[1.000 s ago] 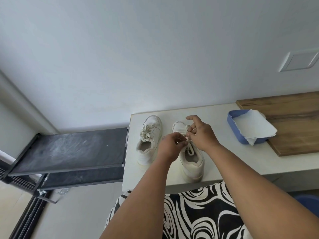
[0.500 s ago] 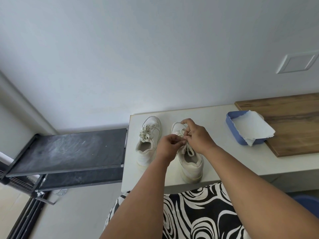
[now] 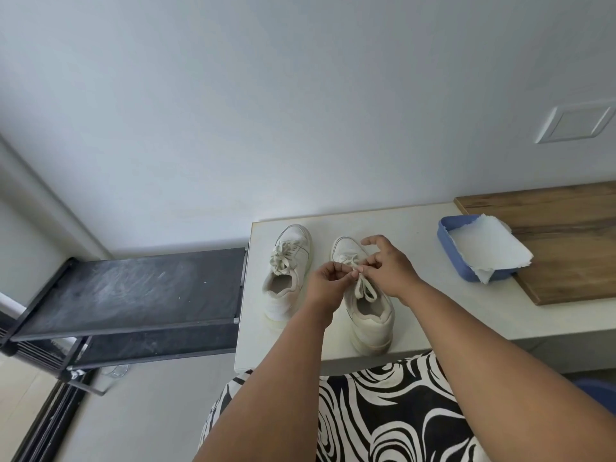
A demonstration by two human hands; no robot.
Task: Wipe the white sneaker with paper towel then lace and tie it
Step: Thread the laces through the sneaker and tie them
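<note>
— Sneaker [image 3: 366, 315] on the right of the pair: it is sitting on the white counter [image 3: 416, 235], heel toward the person. Which step is this looking like?

— Tying, I'd judge. Going left to right: the black rack [image 3: 133, 288] is standing beside the counter, then the other sneaker [image 3: 286, 278] is lying with its bow already made. Next, the left hand [image 3: 328, 283] is curling its fingers and pinching the lace [image 3: 363, 288] over the tongue; the right hand [image 3: 388, 270] is pinching the same lace just beside it, with the index finger lifting free.

— And the wiping?

— Probably done; the paper towel [image 3: 483, 251] is lying in the blue tray [image 3: 450, 248], well apart from both hands.

— What is the next move asking for?

— Drawing the loops apart evenly while keeping both pinches firm, so the knot is cinching snugly.

— Anything unclear?

— The knot itself is hiding behind the fingertips, so I cannot tell whether a bow is forming. The wooden board [image 3: 566, 241] is running out of view on the right.
</note>
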